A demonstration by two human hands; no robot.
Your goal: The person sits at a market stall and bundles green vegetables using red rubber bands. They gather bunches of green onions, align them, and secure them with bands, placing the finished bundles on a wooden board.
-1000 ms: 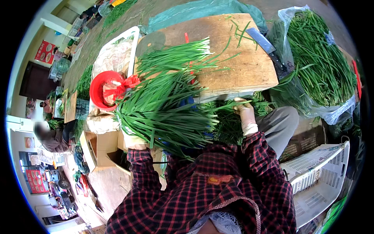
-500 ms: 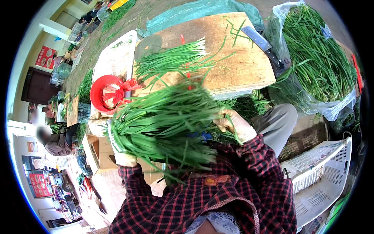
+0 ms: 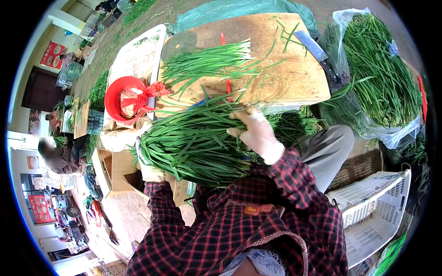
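Note:
A large bundle of garlic chives [image 3: 198, 142] lies across my lap, in front of the wooden board. My left hand [image 3: 149, 165], in a white glove, is closed round its left end, the fingers partly hidden by leaves. My right hand [image 3: 255, 131], gloved too, hovers at the bundle's right part with its thumb and fingers apart. A smaller bunch of chives [image 3: 207, 60], pale stems to the right, rests on the board [image 3: 294, 78]. Under it runs a red strip [image 3: 228, 87]; a blue strip [image 3: 198, 104] shows at the board's near edge.
A cleaver [image 3: 313, 46] lies at the board's right edge. Left of the board stands a red bowl [image 3: 110, 103] with red plastic inside. Many chives [image 3: 377, 69] fill a clear bag at right. A white crate [image 3: 377, 225] sits lower right, a cardboard box [image 3: 110, 172] lower left.
My right hand has let go of the chive tips at the right and moved up and left over the bundle. The bundle, blurred before, now lies still and neater in my left hand.

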